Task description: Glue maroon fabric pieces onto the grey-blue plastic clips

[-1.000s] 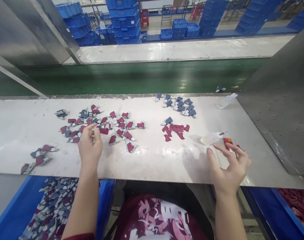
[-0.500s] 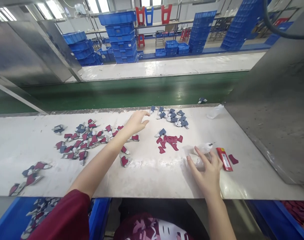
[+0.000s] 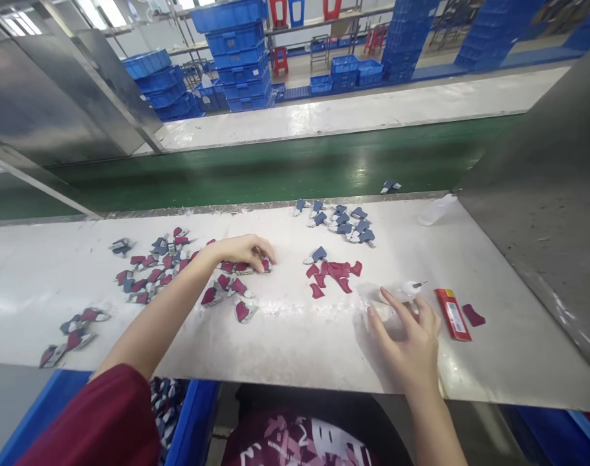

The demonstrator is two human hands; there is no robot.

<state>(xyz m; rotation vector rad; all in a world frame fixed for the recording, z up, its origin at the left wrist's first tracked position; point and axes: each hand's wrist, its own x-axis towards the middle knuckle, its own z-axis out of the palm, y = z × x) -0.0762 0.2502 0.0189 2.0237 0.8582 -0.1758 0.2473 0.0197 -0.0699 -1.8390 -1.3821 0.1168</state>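
Observation:
My left hand [image 3: 255,251] is at the right edge of a scattered group of small maroon-topped pieces with grey-white parts [image 3: 244,310]. Its thumb and fingers are closed on one maroon-topped piece [image 3: 266,265], partly hidden by the fingers. My right hand [image 3: 411,340] is curved around a translucent white bottle [image 3: 407,288] with a thin metal needle tip. The bottle's body is partly covered by the fingers, and the tip points right. Between the hands lie flat maroon cutouts [image 3: 336,270] and a blue-topped piece [image 3: 318,254].
Several blue-topped pieces [image 3: 342,223] lie at the bench's far edge. A red packet [image 3: 453,315] and a single maroon cutout [image 3: 473,315] are right of my hand. Another translucent bottle [image 3: 437,210] lies near the metal panel [image 3: 532,213]. A green belt [image 3: 295,155] runs beyond.
My left hand has come down and slightly left from above the bench, and its fingers have closed on a maroon-topped piece. My right hand keeps its pose at the bottle; the view has shifted.

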